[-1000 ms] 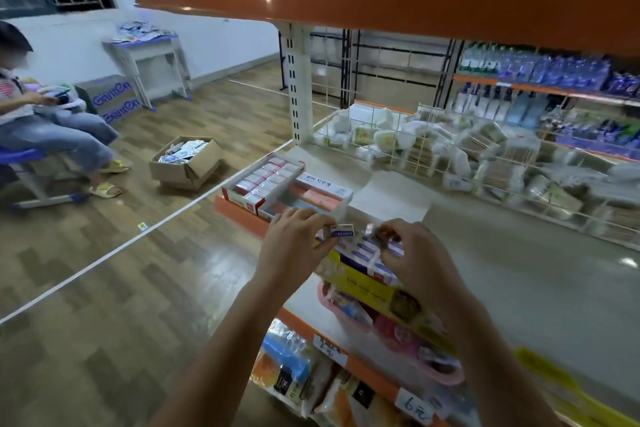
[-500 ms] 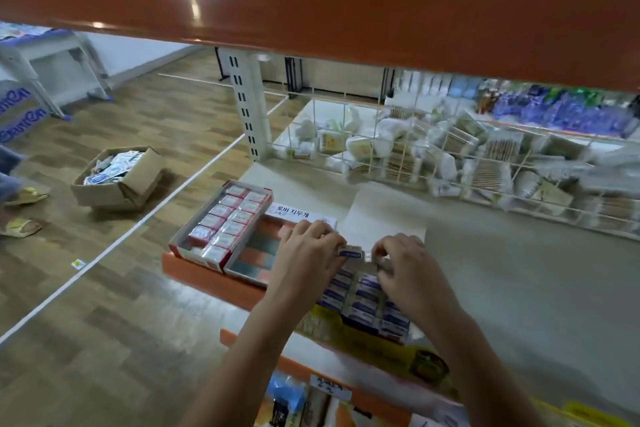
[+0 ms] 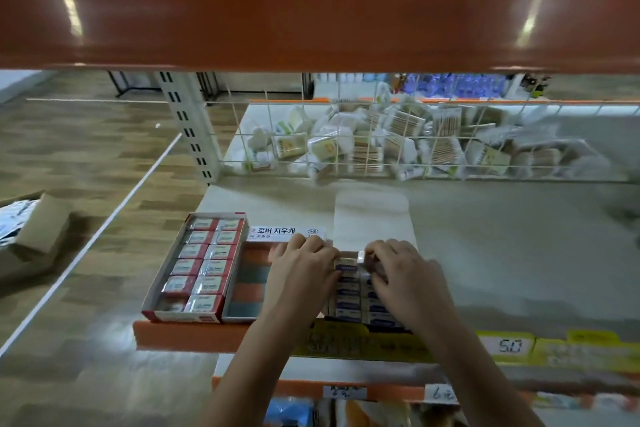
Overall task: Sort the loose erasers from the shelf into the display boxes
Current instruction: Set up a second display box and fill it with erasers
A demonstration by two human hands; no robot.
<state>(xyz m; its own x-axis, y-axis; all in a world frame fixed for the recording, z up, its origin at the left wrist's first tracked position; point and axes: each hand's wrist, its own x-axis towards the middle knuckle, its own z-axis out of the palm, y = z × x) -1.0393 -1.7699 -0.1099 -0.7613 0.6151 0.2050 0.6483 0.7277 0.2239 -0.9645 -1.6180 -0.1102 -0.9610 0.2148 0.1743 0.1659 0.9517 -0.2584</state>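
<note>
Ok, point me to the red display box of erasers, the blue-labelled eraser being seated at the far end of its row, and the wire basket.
Red cardboard display box (image 3: 199,265), head view, on its packed erasers.
Blue-labelled white eraser (image 3: 345,264), head view, on its top face.
White wire basket (image 3: 346,140), head view, on its front mesh.

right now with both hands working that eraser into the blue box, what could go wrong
1. The blue-label box sits at the shelf's front edge; downward pressure might tip it off.
2. The left hand reaches over the orange-and-teal box and could knock it.
3. The eraser pinched with the right hand may jam against packed rows.
</note>
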